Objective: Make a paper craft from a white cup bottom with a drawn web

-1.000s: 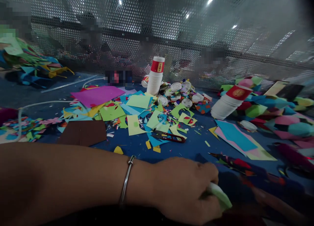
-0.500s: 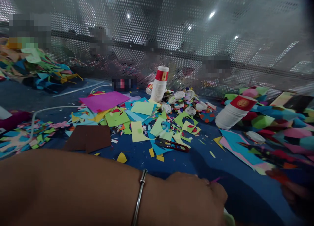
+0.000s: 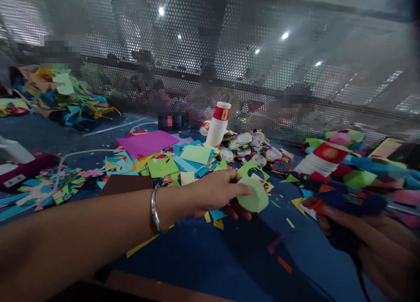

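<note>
Dim; small ceiling lights [image 3: 285, 35] glare through mesh. My right hand [image 3: 377, 245] blurs; edges bend, corners darken.

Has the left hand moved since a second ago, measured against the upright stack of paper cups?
Yes. The left hand, pinching a pale green paper disc, has travelled forward, away from the body, toward the upright cup stack.

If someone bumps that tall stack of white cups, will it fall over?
Probably. The stack of cups stands tall and narrow, so it likely tips easily. Paper cups look light, so a small push could do it. Another stack already leans on its side.
</note>
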`<state>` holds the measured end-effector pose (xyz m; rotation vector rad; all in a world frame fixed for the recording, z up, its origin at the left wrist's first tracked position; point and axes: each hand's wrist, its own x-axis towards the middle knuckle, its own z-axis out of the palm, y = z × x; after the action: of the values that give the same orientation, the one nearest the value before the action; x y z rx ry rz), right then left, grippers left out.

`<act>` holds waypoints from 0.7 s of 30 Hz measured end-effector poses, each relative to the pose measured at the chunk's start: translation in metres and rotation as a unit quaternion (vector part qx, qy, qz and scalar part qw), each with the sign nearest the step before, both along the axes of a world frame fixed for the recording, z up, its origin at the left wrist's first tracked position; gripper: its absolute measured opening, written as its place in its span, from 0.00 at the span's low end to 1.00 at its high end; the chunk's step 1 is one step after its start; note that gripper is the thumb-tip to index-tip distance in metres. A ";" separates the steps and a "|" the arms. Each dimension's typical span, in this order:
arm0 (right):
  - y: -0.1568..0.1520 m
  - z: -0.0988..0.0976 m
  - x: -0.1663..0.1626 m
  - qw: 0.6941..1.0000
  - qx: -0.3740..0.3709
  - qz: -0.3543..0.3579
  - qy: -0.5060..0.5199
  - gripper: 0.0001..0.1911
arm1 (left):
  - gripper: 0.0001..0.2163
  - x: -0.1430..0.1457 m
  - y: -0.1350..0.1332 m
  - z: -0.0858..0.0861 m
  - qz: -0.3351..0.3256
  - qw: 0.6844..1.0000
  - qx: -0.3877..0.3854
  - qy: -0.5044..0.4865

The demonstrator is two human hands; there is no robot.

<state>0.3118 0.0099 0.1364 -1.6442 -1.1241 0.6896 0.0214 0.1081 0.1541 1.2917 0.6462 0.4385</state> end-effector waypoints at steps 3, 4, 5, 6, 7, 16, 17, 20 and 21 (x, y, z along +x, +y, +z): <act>0.016 0.004 -0.022 0.999 -0.017 0.032 0.034 0.20 | 0.06 -0.020 -0.002 -0.007 0.053 0.997 -0.050 -0.015; 0.020 0.005 -0.029 0.998 -0.027 0.041 0.040 0.21 | 0.06 -0.026 -0.003 -0.010 0.071 0.996 -0.054 -0.017; 0.024 0.007 -0.035 0.997 -0.043 0.051 0.044 0.23 | 0.06 -0.031 -0.003 -0.012 0.090 0.994 -0.057 -0.021; 0.028 0.008 -0.041 0.995 -0.060 0.063 0.046 0.24 | 0.06 -0.035 -0.003 -0.014 0.107 0.992 -0.060 -0.027; 0.032 0.008 -0.046 0.993 -0.076 0.078 0.044 0.25 | 0.06 -0.039 -0.002 -0.017 0.126 0.990 -0.064 -0.032; 0.058 -0.007 -0.052 0.949 -0.046 0.217 -0.223 0.29 | 0.11 -0.058 0.020 -0.032 0.199 0.974 -0.074 -0.074; 0.061 -0.007 -0.049 0.936 -0.042 0.235 -0.257 0.29 | 0.11 -0.059 0.021 -0.033 0.191 0.976 -0.069 -0.074; 0.067 -0.010 -0.041 0.904 -0.016 0.276 -0.327 0.26 | 0.14 -0.061 0.021 -0.035 0.150 0.986 -0.044 -0.052; 0.067 -0.013 -0.040 0.894 0.005 0.280 -0.348 0.25 | 0.14 -0.062 0.021 -0.036 0.136 0.989 -0.032 -0.040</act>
<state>0.2722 0.0767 0.1233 -1.5981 -2.1708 0.4296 -0.0405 0.1291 0.1184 1.1228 0.7666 0.6831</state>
